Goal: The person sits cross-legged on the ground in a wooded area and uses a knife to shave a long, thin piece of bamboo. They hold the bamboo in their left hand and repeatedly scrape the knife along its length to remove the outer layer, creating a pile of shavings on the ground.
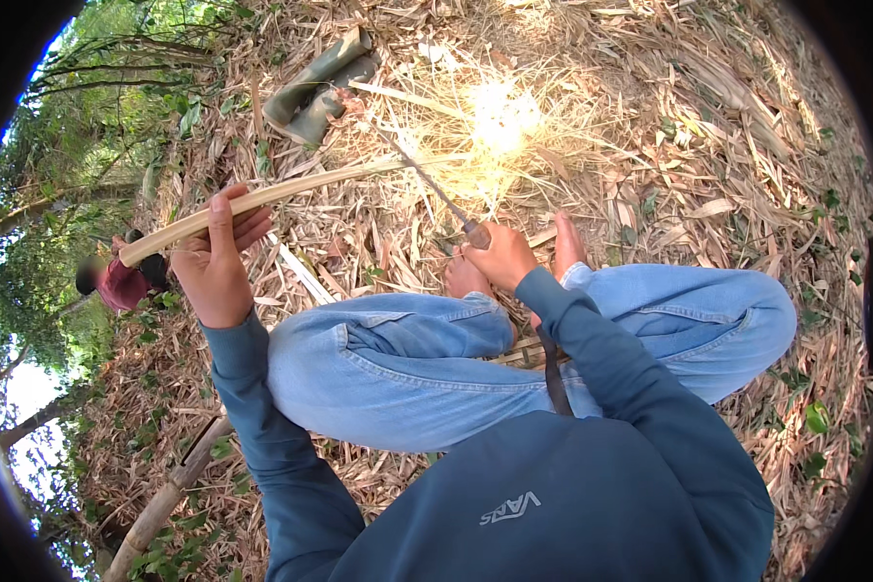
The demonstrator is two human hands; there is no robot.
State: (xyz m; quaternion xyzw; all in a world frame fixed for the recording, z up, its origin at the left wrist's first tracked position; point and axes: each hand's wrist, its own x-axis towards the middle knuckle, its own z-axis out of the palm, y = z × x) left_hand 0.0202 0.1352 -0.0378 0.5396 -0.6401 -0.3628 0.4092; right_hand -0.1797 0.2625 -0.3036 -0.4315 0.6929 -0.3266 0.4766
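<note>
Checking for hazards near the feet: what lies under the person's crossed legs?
Dry leaves and straw litter cover the ground around the legs; pale split strips poke out beneath the knees. Anything directly below is hidden.

You have no packages, signs or screens around you; only a small pale printed logo (510,507) shows on your dark blue-green sweatshirt (572,504), at six o'clock.

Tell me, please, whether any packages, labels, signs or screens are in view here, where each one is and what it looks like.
Printed logo: on the chest of the dark blue sweatshirt, bottom centre; small pale lettering, seen upside down.
No packages, signs or screens show among the dry leaves or beside the green rubber boots.
</note>
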